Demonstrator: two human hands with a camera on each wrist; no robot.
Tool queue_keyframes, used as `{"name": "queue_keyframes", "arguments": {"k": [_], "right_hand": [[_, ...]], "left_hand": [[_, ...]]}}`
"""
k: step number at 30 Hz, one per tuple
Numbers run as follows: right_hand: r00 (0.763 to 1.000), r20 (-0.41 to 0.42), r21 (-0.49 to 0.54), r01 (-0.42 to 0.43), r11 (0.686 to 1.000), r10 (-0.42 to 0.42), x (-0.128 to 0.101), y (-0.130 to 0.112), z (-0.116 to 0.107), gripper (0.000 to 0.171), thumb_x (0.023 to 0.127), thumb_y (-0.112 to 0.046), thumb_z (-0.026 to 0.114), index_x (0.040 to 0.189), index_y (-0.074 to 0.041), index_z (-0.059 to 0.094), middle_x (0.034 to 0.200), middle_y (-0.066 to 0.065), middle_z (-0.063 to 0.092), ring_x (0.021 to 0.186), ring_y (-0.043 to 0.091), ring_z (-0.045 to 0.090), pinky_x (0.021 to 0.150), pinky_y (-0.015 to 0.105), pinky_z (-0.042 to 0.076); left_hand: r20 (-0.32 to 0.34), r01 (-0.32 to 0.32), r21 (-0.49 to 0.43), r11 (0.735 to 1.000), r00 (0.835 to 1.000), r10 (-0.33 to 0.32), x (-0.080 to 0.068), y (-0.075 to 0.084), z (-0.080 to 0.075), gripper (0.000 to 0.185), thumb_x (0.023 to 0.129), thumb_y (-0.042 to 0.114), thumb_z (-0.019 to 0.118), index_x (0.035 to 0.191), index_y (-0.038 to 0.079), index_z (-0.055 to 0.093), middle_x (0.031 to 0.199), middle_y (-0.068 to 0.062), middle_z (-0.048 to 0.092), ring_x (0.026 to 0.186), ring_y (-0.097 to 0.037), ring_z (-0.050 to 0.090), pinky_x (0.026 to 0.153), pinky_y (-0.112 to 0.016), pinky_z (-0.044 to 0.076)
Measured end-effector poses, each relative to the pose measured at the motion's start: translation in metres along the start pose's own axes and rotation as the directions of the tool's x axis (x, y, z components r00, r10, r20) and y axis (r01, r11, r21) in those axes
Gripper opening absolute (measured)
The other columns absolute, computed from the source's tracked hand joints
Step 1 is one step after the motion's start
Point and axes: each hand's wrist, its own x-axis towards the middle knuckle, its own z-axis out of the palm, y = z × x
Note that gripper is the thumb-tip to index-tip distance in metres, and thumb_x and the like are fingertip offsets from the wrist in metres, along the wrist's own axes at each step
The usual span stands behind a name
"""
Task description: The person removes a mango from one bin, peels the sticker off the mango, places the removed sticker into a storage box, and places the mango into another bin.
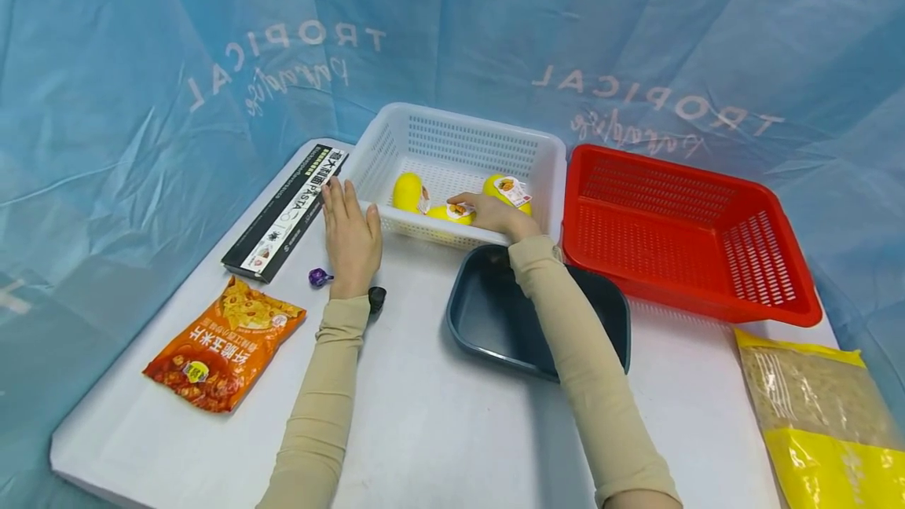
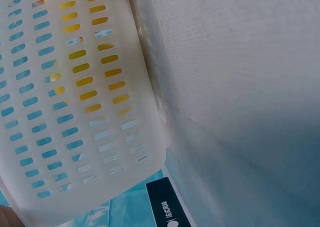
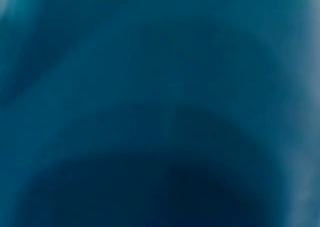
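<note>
- A white table (image 1: 438,430) fills the lower part of the head view, with a blue printed sheet (image 1: 141,61) hanging behind it.
- A red basket (image 1: 778,289) stands at the back right of the table, just beside a white basket (image 1: 452,140).
- The white basket sits at the back centre; the left wrist view shows its slotted wall (image 2: 75,112) up close, with yellow showing through the slots.
- A dark blue tray (image 1: 488,320) lies in front of the white basket, partly under the right forearm. The right wrist view shows only a blurred dark blue surface.
- A yellow-and-clear bag of grain (image 1: 820,407) lies at the right edge of the table.
- A long black pasta box (image 1: 283,214) lies at the left, beside the white basket.
- An orange snack bag (image 1: 226,340) lies nearer the front left.
- The left hand (image 1: 349,238) rests flat on the table between the pasta box and the white basket, fingers straight and close together, holding nothing.
- The right hand (image 1: 495,214) reaches over the basket's front rim, fingers resting on a yellow egg-shaped toy (image 1: 452,213); whether they curl round it cannot be told.
- Two more yellow eggs lie in the basket, one to the left (image 1: 408,191) and one to the right (image 1: 503,188).
- A small purple piece (image 1: 320,277) lies just left of the left wrist.
</note>
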Motion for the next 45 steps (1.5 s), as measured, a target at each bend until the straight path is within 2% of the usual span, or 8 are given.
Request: {"name": "queue_keyframes", "arguments": {"k": [4,8,15,21,26,32,40,45], "right_hand": [[0.999,0.022,-0.001,-0.044,0.999,0.044,-0.003,-0.001,-0.002,0.063,0.091,-0.023,0.057,0.149,-0.027,0.035,0.15,0.012,0.042,0.124,0.03,0.043,0.102,0.041,0.038],[0.999,0.012,-0.02,-0.049,0.999,0.049,-0.004,-0.001,-0.002,0.062,0.091,-0.023,0.058,0.149,-0.027,0.035,0.148,0.012,0.044,0.121,0.03,0.045,0.1,0.04,0.039],[0.999,-0.028,-0.041,-0.042,0.998,0.041,-0.002,0.002,-0.001,0.062,0.089,-0.023,0.06,0.147,-0.025,0.038,0.147,0.013,0.045,0.121,0.029,0.046,0.104,0.041,0.039],[0.994,-0.108,-0.05,-0.021,0.999,0.016,-0.005,0.001,-0.001,0.064,0.086,-0.02,0.063,0.145,-0.022,0.039,0.143,0.014,0.048,0.121,0.03,0.046,0.105,0.043,0.04],[0.98,-0.195,-0.068,0.01,0.998,-0.023,-0.014,0.0,-0.002,0.064,0.086,-0.023,0.065,0.145,-0.018,0.039,0.141,0.014,0.049,0.124,0.03,0.043,0.108,0.045,0.04],[0.962,-0.274,-0.026,0.013,1.0,-0.02,-0.025,0.0,-0.008,0.067,0.082,-0.027,0.072,0.141,-0.02,0.043,0.142,0.012,0.044,0.123,0.03,0.043,0.105,0.046,0.042],[0.947,-0.319,0.043,-0.012,0.999,0.025,-0.036,0.008,-0.01,0.069,0.077,-0.028,0.075,0.139,-0.026,0.045,0.142,0.01,0.041,0.12,0.029,0.044,0.105,0.049,0.043],[0.922,-0.386,0.173,0.09,0.981,-0.017,-0.045,0.01,-0.012,0.071,0.075,-0.023,0.078,0.138,-0.025,0.046,0.141,0.007,0.041,0.122,0.027,0.041,0.106,0.048,0.042]], "left_hand": [[0.008,0.005,0.0,1.0,1.0,-0.005,0.0,0.001,0.0,0.059,0.104,0.028,0.034,0.151,-0.005,0.02,0.161,-0.023,0.007,0.151,-0.036,0.0,0.124,-0.047,0.008],[0.009,0.007,-0.003,1.0,1.0,-0.007,0.001,0.001,-0.001,0.059,0.104,0.028,0.034,0.151,-0.005,0.02,0.161,-0.023,0.007,0.151,-0.036,0.0,0.124,-0.047,0.009],[0.015,0.009,0.001,1.0,1.0,-0.009,0.0,0.001,-0.001,0.059,0.104,0.028,0.033,0.151,-0.005,0.02,0.161,-0.023,0.007,0.151,-0.036,0.001,0.124,-0.045,0.006],[0.0,0.002,0.001,1.0,1.0,-0.002,-0.001,0.001,0.0,0.059,0.104,0.027,0.034,0.151,-0.006,0.021,0.161,-0.023,0.008,0.151,-0.038,0.003,0.124,-0.045,0.008],[-0.006,-0.009,0.002,1.0,1.0,0.009,-0.001,0.0,0.001,0.059,0.104,0.028,0.034,0.15,-0.007,0.022,0.161,-0.025,0.009,0.151,-0.038,0.002,0.123,-0.048,0.011],[-0.009,-0.005,0.0,1.0,1.0,0.005,0.0,0.001,0.0,0.059,0.104,0.026,0.035,0.15,-0.007,0.021,0.161,-0.024,0.008,0.151,-0.038,0.003,0.123,-0.048,0.011],[-0.011,-0.006,-0.004,1.0,1.0,0.006,-0.001,0.0,0.001,0.058,0.104,0.027,0.034,0.15,-0.007,0.022,0.16,-0.025,0.01,0.15,-0.039,0.004,0.123,-0.049,0.012],[-0.024,-0.015,-0.013,1.0,1.0,0.014,-0.001,0.001,0.002,0.058,0.104,0.026,0.035,0.149,-0.008,0.023,0.16,-0.026,0.011,0.15,-0.04,0.005,0.123,-0.049,0.013]]}}
